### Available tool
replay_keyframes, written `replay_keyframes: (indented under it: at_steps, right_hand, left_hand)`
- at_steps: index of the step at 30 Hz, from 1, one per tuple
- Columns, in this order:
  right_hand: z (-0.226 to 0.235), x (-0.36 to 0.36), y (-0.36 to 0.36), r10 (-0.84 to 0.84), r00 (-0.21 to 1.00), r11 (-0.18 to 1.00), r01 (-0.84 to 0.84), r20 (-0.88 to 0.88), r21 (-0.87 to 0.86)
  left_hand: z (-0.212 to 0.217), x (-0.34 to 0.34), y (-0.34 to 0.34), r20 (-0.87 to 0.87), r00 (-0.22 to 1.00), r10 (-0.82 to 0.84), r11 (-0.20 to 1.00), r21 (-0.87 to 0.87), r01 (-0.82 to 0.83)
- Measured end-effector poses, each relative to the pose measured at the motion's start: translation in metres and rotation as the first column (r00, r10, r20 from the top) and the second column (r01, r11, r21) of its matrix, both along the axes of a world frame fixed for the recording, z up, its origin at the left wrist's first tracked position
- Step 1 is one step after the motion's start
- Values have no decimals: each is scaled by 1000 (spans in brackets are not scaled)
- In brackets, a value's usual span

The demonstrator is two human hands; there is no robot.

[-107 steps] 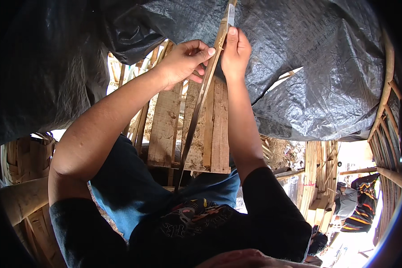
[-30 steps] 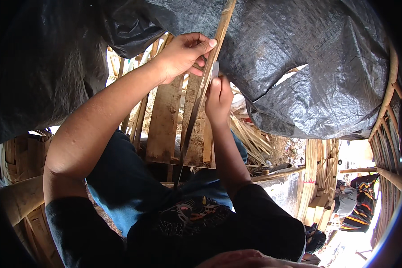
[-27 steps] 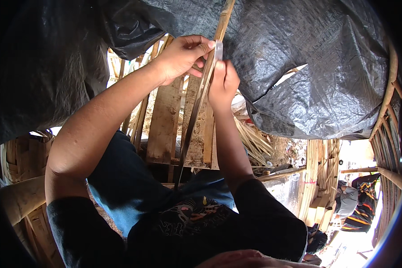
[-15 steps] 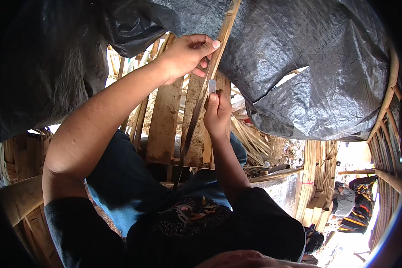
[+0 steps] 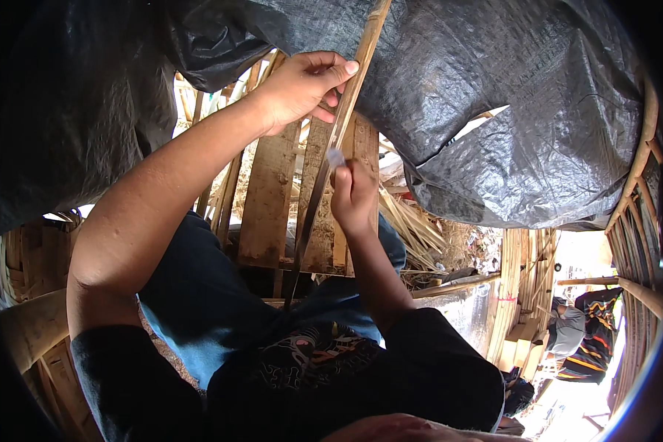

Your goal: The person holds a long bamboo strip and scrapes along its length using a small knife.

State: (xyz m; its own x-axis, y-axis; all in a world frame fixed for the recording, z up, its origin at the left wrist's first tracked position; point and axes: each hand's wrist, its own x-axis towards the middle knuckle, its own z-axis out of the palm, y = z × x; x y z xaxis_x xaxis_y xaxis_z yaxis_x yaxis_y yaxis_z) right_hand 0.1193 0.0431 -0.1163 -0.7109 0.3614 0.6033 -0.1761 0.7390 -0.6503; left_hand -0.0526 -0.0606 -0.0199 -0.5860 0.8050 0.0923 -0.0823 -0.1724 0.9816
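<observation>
A long bamboo strip [image 5: 313, 210] slants from the top of the view down to my lap; its upper stretch is pale and lit, its lower stretch dark. High up, my left hand [image 5: 298, 88] pinches the strip between thumb and fingers. Below it, my right hand [image 5: 355, 195] is closed around a small knife, the handle hidden in the fist. The knife's short grey blade [image 5: 336, 158] lies against the strip, a little blurred. Light scraped patches show on the strip just above the blade.
Wooden planks [image 5: 269, 202] stand in front of my knees. Black plastic sheeting [image 5: 516, 162] hangs ahead, torn at one place. Split bamboo pieces [image 5: 412, 221] lie beyond my right hand. Bundled strips [image 5: 523, 287] stand at the right, near hanging clothes [image 5: 593, 335].
My right hand and the knife have moved down and slightly left along the strip, and the blade has tilted. My left hand keeps its pinch, shifted slightly up and left.
</observation>
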Motion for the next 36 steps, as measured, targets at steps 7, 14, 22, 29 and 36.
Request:
replay_keyframes:
  at_steps: [7, 14, 22, 29, 36]
  right_hand:
    - [25, -23, 5, -37, 998, 999, 38, -55, 30]
    - [-1, -16, 1, 18, 999, 997, -21, -34, -81]
    - [-10, 1, -4, 35, 999, 999, -35, -6, 12]
    - [4, -45, 9, -4, 991, 998, -5, -135, -68]
    - [-56, 36, -16, 62, 991, 972, -32, 121, -232]
  left_hand:
    - [-3, -2, 1, -27, 1000, -5, 1000, 12, 5]
    - [-2, -4, 1, -8, 1000, 4, 1000, -11, -4]
    - [-4, -4, 7, -15, 1000, 16, 1000, 1, -16]
    - [-10, -13, 5, -6, 1000, -7, 1000, 25, 7]
    - [-8, -18, 10, -5, 999, -39, 999, 18, 39]
